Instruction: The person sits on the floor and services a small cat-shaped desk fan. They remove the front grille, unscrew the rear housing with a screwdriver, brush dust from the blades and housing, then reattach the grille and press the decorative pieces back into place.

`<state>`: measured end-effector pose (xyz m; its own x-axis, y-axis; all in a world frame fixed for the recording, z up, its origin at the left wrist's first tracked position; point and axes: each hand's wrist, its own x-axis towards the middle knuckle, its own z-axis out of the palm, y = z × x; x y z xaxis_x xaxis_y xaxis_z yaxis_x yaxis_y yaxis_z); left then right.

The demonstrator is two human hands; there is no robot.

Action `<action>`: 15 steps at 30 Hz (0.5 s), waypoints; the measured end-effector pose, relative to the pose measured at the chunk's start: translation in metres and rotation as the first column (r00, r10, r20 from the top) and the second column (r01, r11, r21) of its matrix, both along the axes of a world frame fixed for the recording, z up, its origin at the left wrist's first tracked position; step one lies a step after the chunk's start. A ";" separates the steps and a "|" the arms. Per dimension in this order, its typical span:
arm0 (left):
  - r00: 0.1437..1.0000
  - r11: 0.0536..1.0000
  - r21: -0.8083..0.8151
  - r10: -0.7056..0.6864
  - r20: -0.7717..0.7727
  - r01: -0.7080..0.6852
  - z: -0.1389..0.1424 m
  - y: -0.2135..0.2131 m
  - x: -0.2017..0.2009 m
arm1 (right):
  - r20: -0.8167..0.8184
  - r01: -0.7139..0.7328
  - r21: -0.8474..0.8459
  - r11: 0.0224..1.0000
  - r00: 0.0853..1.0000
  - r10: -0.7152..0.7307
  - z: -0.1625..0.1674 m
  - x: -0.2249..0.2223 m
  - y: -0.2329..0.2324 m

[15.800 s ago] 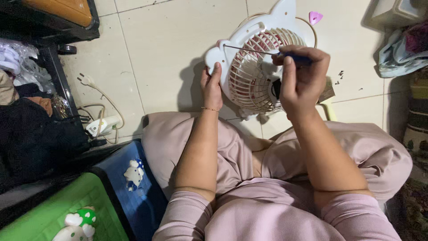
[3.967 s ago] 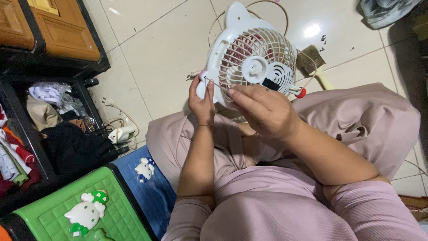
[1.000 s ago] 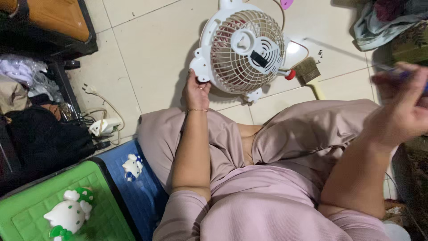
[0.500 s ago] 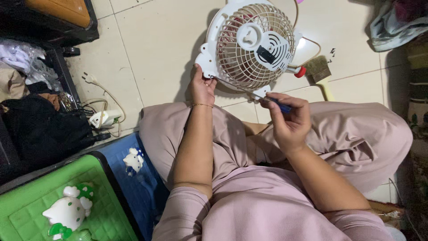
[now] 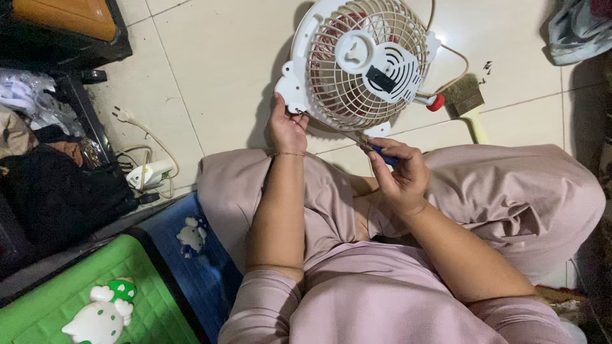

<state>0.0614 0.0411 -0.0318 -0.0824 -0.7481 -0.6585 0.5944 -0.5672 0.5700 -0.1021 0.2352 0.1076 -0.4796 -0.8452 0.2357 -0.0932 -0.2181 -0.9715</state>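
Note:
A small white table fan [image 5: 360,64] with a wire grille lies on the tiled floor in front of my knees. My left hand [image 5: 285,127] grips its lower left rim. My right hand [image 5: 398,169] is closed around a blue-handled screwdriver [image 5: 382,155], whose thin shaft reaches up-left to the fan's lower edge. A red-capped part [image 5: 435,102] sticks out at the fan's right side, and a beige cord loops behind it.
A paintbrush with a yellow handle [image 5: 468,105] lies right of the fan. A white plug and power strip [image 5: 150,172] sit at left beside dark shelving with clothes. Green and blue padded mats [image 5: 127,286] lie at lower left. Crumpled cloth [image 5: 577,28] is at top right.
My right hand came back from the far right with the screwdriver and set its tip against the fan's lower rim. My left hand kept holding the fan.

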 end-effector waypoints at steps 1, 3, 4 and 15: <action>1.000 1.000 0.004 0.000 -0.005 0.000 0.001 0.000 0.000 | -0.010 -0.001 0.001 1.000 1.000 0.001 0.000 0.000 0.000; 1.000 1.000 0.010 0.001 -0.015 -0.001 0.004 0.001 0.001 | -0.015 -0.005 -0.001 1.000 1.000 0.005 0.000 0.000 0.000; 1.000 1.000 0.005 -0.005 -0.015 0.005 0.006 0.001 0.001 | -0.010 -0.008 -0.002 1.000 1.000 0.008 0.000 0.001 -0.001; 0.999 0.999 -0.034 -0.023 -0.031 0.022 0.009 0.003 0.003 | -0.007 -0.012 0.017 1.000 1.000 0.012 -0.003 0.001 -0.001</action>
